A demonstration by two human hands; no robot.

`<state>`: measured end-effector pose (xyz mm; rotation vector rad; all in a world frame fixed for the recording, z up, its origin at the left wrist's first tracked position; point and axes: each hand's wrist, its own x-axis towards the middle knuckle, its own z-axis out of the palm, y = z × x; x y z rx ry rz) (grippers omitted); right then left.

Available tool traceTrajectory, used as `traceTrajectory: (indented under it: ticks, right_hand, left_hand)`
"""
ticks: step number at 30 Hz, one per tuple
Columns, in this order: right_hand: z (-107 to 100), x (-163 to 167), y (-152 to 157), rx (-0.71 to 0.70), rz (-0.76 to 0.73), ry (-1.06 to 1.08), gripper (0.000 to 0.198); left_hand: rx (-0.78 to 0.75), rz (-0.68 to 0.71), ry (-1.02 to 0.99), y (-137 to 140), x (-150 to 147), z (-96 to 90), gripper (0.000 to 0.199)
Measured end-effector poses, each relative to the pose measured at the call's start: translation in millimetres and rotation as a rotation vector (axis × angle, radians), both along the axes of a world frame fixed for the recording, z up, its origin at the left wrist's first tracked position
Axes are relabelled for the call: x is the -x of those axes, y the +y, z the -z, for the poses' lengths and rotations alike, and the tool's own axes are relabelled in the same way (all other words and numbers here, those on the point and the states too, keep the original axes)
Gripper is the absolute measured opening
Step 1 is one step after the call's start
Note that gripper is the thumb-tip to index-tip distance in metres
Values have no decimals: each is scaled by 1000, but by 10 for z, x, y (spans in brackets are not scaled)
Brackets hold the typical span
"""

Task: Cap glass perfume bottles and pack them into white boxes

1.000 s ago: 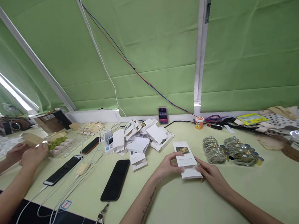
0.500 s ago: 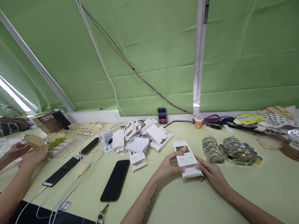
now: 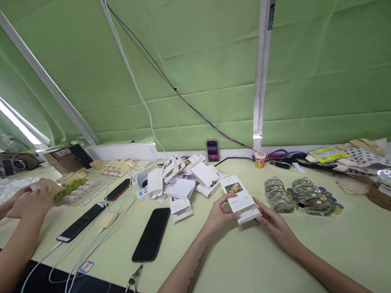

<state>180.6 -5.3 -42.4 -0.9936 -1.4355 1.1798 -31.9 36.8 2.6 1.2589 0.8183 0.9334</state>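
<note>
Between my two hands is a small white cardboard box (image 3: 242,198) with a food picture on its upper face and a flap at the near end. My left hand (image 3: 220,214) grips its left edge, thumb near the flap and fingers along the side. On the right side my right hand (image 3: 274,223) pinches the box near its lower corner; some of those fingers are hidden. A heap of similar white boxes (image 3: 181,189) lies to the left, beyond my left hand. Right of my hands sit two rows of clear packs (image 3: 278,194) with dark greenish contents and gold-coloured ends.
A black phone (image 3: 150,234) lies left of my forearm, near keys (image 3: 133,278). White cables (image 3: 89,239) run past another phone (image 3: 81,222). At far left, a co-worker's hands (image 3: 34,201) work beside a clear tray (image 3: 96,191). A small tub (image 3: 259,159) stands at the back.
The box has tilted and shifted slightly up and left in my hands, its near end raised. The co-worker's hands at far left have moved a little left.
</note>
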Motion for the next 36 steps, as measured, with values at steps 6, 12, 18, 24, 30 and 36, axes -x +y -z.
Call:
traceTrajectory:
  ticks: [6,12,18,24,30,36]
  right_hand:
    - [-53,15,16,81,-27,147,74]
    - [-125,34,-8,105,-12,191,64]
    - [-136,26,13,117,-25,168,62]
    - [-89,13,21,119,-26,163,61]
    - [-95,12,22,90,-4,124,59]
    - [-92,16,30,100,11,89,65]
  left_hand:
    - [-16,44,38,-52,-33,-40,66]
    - [-35,70,79,-86,-44,-86,68]
    - [-130,54,126,-87,-51,-57,62]
    - [-219,72,151,-85,-36,-51,58]
    - [-301,144,150,-71,-2,-46,57]
    - [-227,128,141,-68,7,-21,54]
